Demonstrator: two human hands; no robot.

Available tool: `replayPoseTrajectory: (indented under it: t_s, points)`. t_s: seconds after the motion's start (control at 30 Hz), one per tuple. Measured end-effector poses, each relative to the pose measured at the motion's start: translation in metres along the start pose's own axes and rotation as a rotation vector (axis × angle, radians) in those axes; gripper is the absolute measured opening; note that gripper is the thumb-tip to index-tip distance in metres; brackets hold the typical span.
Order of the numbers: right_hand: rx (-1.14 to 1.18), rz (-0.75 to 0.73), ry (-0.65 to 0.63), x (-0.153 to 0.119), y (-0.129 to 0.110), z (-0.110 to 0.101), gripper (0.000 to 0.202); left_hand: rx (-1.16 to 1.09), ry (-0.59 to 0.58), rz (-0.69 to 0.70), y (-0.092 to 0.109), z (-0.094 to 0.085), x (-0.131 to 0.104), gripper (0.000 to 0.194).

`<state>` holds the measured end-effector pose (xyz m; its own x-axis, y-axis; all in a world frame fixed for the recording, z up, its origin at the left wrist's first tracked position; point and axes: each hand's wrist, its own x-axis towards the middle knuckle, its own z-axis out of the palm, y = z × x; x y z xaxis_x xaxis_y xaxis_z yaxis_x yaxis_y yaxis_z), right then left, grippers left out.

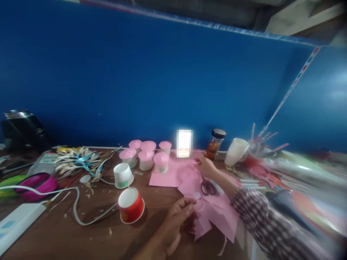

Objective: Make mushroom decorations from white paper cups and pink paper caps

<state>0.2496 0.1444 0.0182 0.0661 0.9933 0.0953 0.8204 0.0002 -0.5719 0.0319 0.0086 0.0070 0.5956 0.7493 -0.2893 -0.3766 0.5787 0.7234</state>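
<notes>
My left hand (180, 218) hovers low in the middle, its fingers curled and thumb pressed in. A small, pale, see-through piece (197, 195) shows at its fingertips; its kind is unclear. Farther back, my right hand (206, 168) has bent fingertips closed at the far edge of a pink paper sheet (165, 180). Dark-handled scissors (208, 187) lie on cut pink paper (222, 213) between the hands. Left of the sheet are several white paper cups topped with pink paper discs (148, 146). One such cup (161, 163) is on the sheet itself.
An upturned white cup (123, 175) and a red paper cup (132, 205) rest at left. Behind are a bright, blurred-out rectangle (184, 143), a dark-lidded jar (215, 143) and a tilted white cup (236, 151). A white cable (77, 207), power strip (20, 224) and blurred clutter (295, 180) flank them.
</notes>
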Motion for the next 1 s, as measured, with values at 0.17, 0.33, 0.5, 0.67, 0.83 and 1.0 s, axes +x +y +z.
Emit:
replayPoseTrajectory:
  t_s: [0.17, 0.33, 0.5, 0.67, 0.83, 1.0]
  points:
    - [-0.042, -0.171, -0.085, -0.022, -0.016, 0.016, 0.042, -0.003, 0.007, 0.003, 0.002, 0.002, 0.000, 0.045]
    - [-0.074, -0.223, -0.123, -0.025, -0.019, 0.026, 0.051, -0.001, 0.008, 0.022, 0.002, 0.002, -0.001, 0.046]
    - [-0.090, -0.225, -0.133, -0.022, -0.019, 0.026, 0.051, 0.025, -0.012, 0.003, 0.002, 0.001, 0.001, 0.050]
    - [-0.095, -0.217, -0.129, -0.022, -0.026, 0.023, 0.049, 0.019, -0.025, 0.027, 0.001, -0.002, 0.004, 0.053]
    - [-0.029, -0.265, -0.112, -0.026, -0.036, 0.017, 0.033, -0.041, 0.043, 0.058, 0.004, -0.003, 0.004, 0.053]
    - [0.058, -0.286, -0.110, -0.045, -0.046, 0.004, 0.015, -0.137, 0.181, 0.274, 0.015, -0.004, 0.005, 0.045]
